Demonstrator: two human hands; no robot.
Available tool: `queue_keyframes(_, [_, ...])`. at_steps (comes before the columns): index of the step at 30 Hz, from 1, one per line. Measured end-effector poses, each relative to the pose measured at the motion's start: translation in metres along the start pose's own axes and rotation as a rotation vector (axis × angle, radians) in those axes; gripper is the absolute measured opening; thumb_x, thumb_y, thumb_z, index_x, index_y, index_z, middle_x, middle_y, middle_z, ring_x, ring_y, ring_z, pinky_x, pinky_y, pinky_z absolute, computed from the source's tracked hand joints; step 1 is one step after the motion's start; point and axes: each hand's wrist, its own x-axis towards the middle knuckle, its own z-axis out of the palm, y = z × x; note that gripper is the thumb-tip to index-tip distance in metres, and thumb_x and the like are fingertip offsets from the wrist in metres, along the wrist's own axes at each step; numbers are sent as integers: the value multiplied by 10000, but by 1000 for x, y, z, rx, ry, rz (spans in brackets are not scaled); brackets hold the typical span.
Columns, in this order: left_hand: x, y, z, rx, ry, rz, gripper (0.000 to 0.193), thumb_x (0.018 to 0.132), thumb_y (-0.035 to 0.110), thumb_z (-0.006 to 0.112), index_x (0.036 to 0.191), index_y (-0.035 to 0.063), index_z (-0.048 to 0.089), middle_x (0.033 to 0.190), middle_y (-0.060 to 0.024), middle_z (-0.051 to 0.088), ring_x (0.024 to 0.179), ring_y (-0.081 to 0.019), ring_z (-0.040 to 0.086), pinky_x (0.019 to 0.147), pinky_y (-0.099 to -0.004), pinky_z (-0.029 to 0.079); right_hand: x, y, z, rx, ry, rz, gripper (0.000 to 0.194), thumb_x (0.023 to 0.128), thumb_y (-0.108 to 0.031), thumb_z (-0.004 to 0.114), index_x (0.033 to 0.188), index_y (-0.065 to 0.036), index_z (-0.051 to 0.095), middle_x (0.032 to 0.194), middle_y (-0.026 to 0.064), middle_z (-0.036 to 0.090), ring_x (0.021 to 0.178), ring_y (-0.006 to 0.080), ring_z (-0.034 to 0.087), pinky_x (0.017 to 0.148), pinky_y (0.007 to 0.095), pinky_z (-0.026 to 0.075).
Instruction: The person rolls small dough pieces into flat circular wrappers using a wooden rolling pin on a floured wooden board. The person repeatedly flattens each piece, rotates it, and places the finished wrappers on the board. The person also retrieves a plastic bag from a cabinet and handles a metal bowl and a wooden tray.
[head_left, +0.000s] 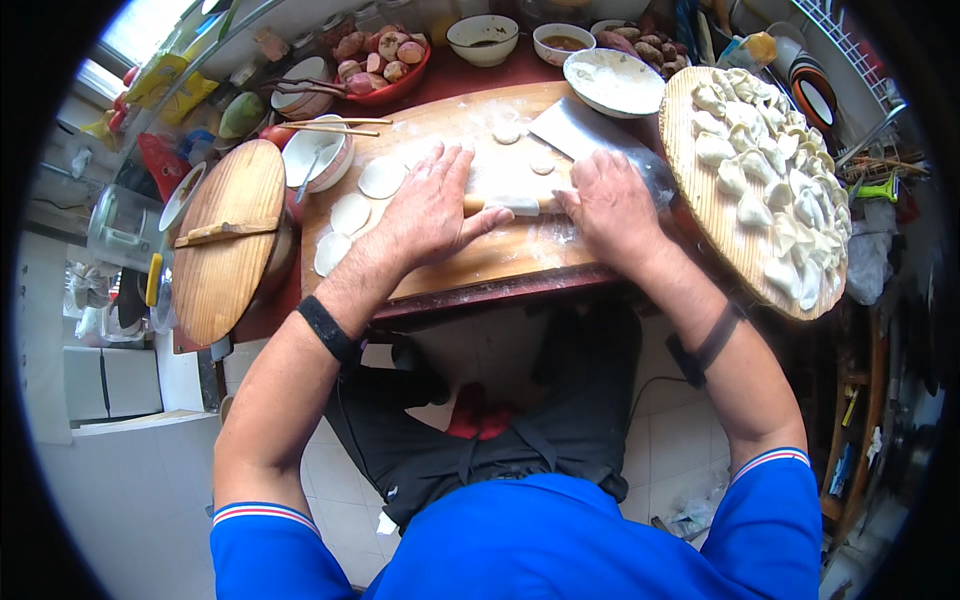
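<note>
A wooden rolling pin (475, 204) lies crosswise on the floured wooden board (442, 274). My left hand (429, 202) presses over its left end, fingers stretched forward and thumb out to the side. Curled fingers of my right hand (613, 202) hold its right end. Between the hands, a white piece of dough (513, 205) shows at the pin; whether it is wrapped around it I cannot tell. Beyond the pin are two small dough pieces, one (542, 166) nearer and one (507, 133) farther. Round dough wrappers (350, 214) lie left of my left hand.
Right of the board, a round wooden tray (684, 161) carries many dumplings (780, 180). A dough scraper (589, 133) and a flour bowl (615, 79) lie behind my right hand. At left stand a bowl with a spoon (335, 176), chopsticks (330, 127) and a wooden lid (232, 277).
</note>
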Motion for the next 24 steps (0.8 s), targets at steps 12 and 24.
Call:
queue_keyframes(12, [15,-2,3,7,-34,-39,1101,1014,784,582,1679,-63,353,1702,-344,415,1649,-496,299,1357,-572,244,11,1,1,-26,-37,50,354,1037,-375,720,1129,-41,647,1141,190,642,1139,392,608,1006,527,492])
queue_keyframes(24, [-43,27,-13,47,-64,72,1130,994,778,623,1671,-83,345,1712,-324,401,1651,-505,284,1356,-580,241,-24,-15,-15,22,-63,-50,324,1003,-347,738,1125,-59,650,1111,162,641,1111,376,616,990,506,502])
